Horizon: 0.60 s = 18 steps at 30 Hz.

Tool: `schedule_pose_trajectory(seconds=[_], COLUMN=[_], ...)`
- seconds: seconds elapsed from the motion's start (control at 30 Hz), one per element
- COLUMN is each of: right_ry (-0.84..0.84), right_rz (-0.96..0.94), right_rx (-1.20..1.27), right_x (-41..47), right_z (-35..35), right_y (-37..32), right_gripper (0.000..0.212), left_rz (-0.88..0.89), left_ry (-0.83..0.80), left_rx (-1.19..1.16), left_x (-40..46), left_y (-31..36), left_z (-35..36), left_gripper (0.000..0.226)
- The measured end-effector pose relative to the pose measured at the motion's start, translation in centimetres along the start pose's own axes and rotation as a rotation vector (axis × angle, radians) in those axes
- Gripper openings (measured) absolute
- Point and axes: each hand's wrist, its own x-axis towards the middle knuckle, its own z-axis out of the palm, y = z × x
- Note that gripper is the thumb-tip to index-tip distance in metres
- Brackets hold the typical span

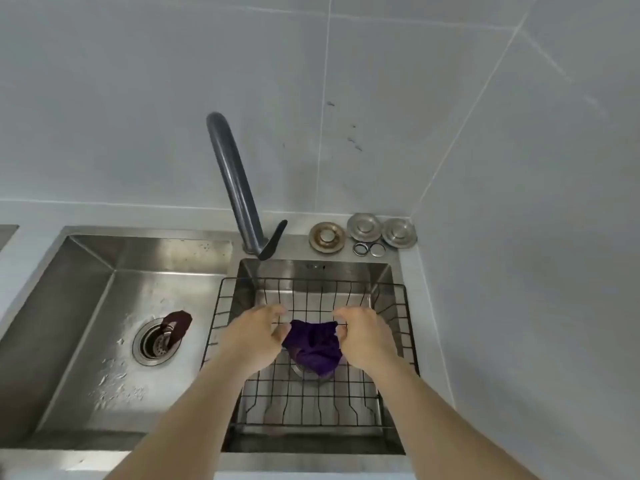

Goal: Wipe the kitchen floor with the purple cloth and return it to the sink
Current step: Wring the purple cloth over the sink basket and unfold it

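The purple cloth (pixel 314 345) hangs bunched between my two hands over the right basin of the steel sink (pixel 388 271). My left hand (pixel 254 332) pinches its left top corner and my right hand (pixel 363 336) pinches its right top corner. Below it, a black wire rack (pixel 311 403) sits inside that basin. The cloth's lower end droops close to the rack; whether it touches is unclear.
The left basin (pixel 86 323) is wet, with a round drain strainer (pixel 157 342) and a dark stopper beside it. A dark curved faucet (pixel 235 188) rises behind the basins. Metal drain lids (pixel 363 228) and small rings lie on the rear ledge. Grey tiled walls close the back and right.
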Motion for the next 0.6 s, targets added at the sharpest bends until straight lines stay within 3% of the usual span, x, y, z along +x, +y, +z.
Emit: schedule_pose_trajectory(seconds=[0.2,0.6], right_ry=[-0.111,-0.149], right_rz=[-0.002,0.007], right_rx=[-0.033,-0.055], right_x=[4.8,7.6], right_z=[2.9,4.7], right_y=[1.7,2.3], right_gripper=[0.036,0.029], left_rz=[-0.131,-0.222], left_ry=[-0.112,-0.082], left_rx=[0.008,0.037], left_x=[5.3,7.8], left_y=[-0.7,-1.2], left_z=[4.3,5.6], left_gripper=[0.030,0.015])
